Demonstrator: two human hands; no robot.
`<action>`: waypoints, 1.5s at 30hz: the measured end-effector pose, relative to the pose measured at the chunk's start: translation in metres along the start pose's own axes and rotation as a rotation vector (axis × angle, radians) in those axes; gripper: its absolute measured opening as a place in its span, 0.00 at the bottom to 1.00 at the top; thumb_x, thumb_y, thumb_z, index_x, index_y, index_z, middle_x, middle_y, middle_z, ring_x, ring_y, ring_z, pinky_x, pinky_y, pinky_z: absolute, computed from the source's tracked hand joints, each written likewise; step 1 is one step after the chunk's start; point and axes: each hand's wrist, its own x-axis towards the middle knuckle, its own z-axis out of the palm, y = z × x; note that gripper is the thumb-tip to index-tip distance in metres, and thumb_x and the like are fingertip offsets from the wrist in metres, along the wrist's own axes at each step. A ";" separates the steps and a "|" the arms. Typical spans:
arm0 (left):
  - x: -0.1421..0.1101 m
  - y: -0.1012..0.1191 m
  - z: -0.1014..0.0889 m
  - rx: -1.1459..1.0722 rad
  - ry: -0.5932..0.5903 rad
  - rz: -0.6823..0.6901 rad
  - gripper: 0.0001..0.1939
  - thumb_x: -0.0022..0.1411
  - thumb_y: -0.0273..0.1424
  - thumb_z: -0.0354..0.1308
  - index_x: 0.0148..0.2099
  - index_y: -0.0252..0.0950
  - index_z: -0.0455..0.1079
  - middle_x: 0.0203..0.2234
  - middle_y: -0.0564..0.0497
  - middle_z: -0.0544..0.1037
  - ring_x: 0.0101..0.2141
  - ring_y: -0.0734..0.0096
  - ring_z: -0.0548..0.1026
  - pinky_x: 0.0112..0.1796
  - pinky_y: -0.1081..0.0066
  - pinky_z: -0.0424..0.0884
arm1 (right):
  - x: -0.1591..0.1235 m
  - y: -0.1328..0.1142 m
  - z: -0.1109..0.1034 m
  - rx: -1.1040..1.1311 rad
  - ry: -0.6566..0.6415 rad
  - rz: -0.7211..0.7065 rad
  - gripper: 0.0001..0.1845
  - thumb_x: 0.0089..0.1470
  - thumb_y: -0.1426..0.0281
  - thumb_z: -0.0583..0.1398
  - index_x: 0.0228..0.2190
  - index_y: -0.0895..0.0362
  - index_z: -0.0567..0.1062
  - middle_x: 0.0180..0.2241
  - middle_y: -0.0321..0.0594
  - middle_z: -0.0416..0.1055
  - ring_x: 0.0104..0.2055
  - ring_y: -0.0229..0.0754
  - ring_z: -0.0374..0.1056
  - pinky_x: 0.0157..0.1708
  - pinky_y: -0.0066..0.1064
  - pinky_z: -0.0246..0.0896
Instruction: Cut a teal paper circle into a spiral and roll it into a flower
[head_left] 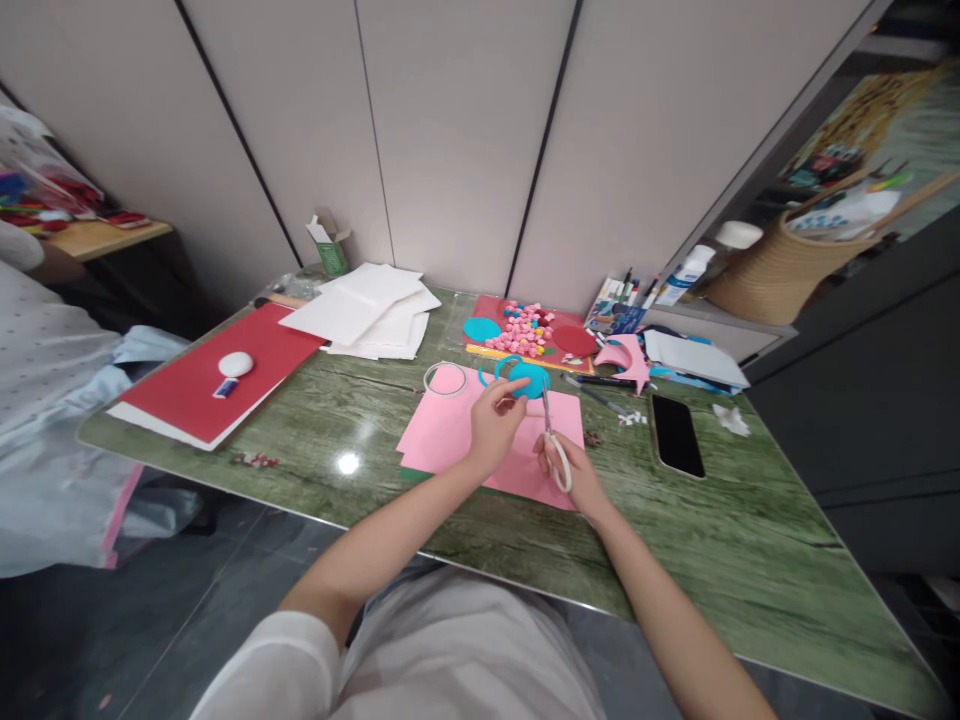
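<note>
My left hand point(495, 420) is closed on the edge of a blue paper piece point(529, 380), held above the pink paper sheets point(442, 430). In my right hand point(574, 470) is a pair of scissors point(559, 462) with pale handles, the blades pointing away from me and touching the right side of the blue piece. A curled blue paper strip point(508, 362) hangs at the piece's left. A ring point(445, 379) lies on the pink sheets' upper left corner. My fingers partly hide the blue paper.
Pink paper flowers point(521, 330) and a cut blue circle point(481, 328) lie behind my hands. A phone point(677, 436) is on the right. White sheets point(360, 305) and red paper point(225, 375) lie left. A person point(67, 400) is at the far left.
</note>
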 end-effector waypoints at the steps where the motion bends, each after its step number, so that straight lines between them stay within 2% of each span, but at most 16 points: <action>1: 0.000 0.000 0.000 -0.001 -0.002 -0.002 0.13 0.52 0.29 0.54 0.42 0.37 0.70 0.35 0.48 0.69 0.33 0.75 0.68 0.33 0.75 0.66 | 0.000 0.000 0.000 0.002 -0.001 -0.002 0.16 0.54 0.56 0.49 0.27 0.57 0.64 0.17 0.32 0.58 0.20 0.33 0.54 0.21 0.26 0.48; 10: 0.000 0.000 -0.002 0.006 0.016 -0.007 0.10 0.54 0.30 0.52 0.39 0.37 0.71 0.35 0.48 0.70 0.37 0.72 0.68 0.36 0.73 0.66 | 0.000 -0.001 -0.001 0.009 -0.014 0.004 0.16 0.54 0.56 0.49 0.27 0.57 0.64 0.17 0.32 0.58 0.20 0.34 0.54 0.21 0.25 0.49; 20: 0.001 0.003 -0.001 -0.001 0.037 0.002 0.11 0.53 0.30 0.55 0.40 0.36 0.71 0.34 0.48 0.70 0.36 0.72 0.69 0.37 0.72 0.66 | 0.000 0.000 -0.001 -0.023 -0.012 0.007 0.16 0.53 0.56 0.50 0.27 0.57 0.64 0.18 0.31 0.59 0.20 0.34 0.55 0.22 0.26 0.50; 32: 0.000 0.000 -0.001 0.023 -0.016 -0.013 0.12 0.51 0.28 0.55 0.40 0.36 0.71 0.32 0.49 0.69 0.32 0.75 0.68 0.34 0.73 0.66 | 0.001 -0.002 -0.002 -0.024 0.015 -0.002 0.17 0.53 0.55 0.50 0.28 0.57 0.65 0.18 0.32 0.59 0.21 0.35 0.55 0.24 0.27 0.52; 45: 0.001 0.001 -0.002 -0.011 -0.005 -0.008 0.12 0.54 0.27 0.51 0.40 0.37 0.71 0.36 0.47 0.71 0.38 0.72 0.69 0.37 0.72 0.66 | 0.001 0.001 -0.002 -0.034 -0.002 0.006 0.17 0.53 0.55 0.50 0.27 0.57 0.65 0.18 0.32 0.59 0.21 0.34 0.55 0.23 0.26 0.50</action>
